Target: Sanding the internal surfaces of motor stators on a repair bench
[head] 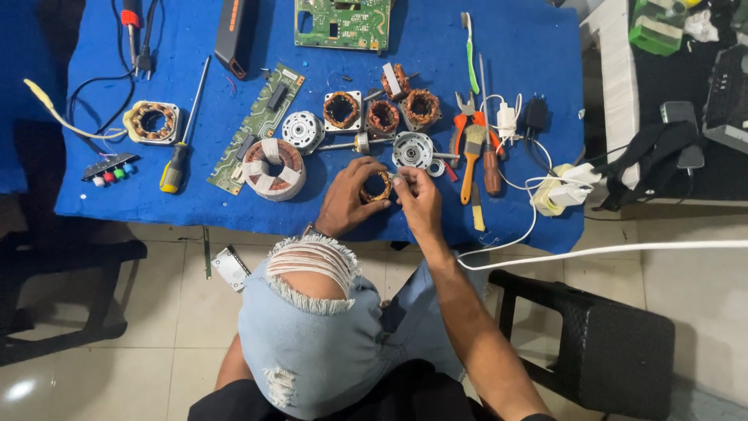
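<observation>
Both hands meet at the near edge of a blue table [499, 31], closed around a small copper-wound stator [376, 187]. The left hand [348, 199] cups the ring from its outer side with fingers curled round it, while the right hand [417, 199] pinches at its rim with thumb and fingertips drawn tight; whether those fingertips grip a strand of wire or only the edge is too small to tell. The ring sits just above the cloth, near the table's front edge, directly ahead of the person's knee in torn pale jeans [319, 312]. Just beyond the hands lie a silver motor end plate [412, 150] and a thin shaft [351, 145]. Further back stand three more small wound cores [382, 115], already out of their housings, and a round metal cover [303, 131]. To the left rests a larger taped coil [273, 168], a long green circuit board [257, 129], a yellow-handled screwdriver [181, 148] and another stator with wires [153, 122]. To the right lie orange pliers [466, 117], a paintbrush [472, 156] and a white charger with cable [562, 189]. Judging by the spread, the motors are well taken apart, with the held winding unfinished and nothing reassembled.
</observation>
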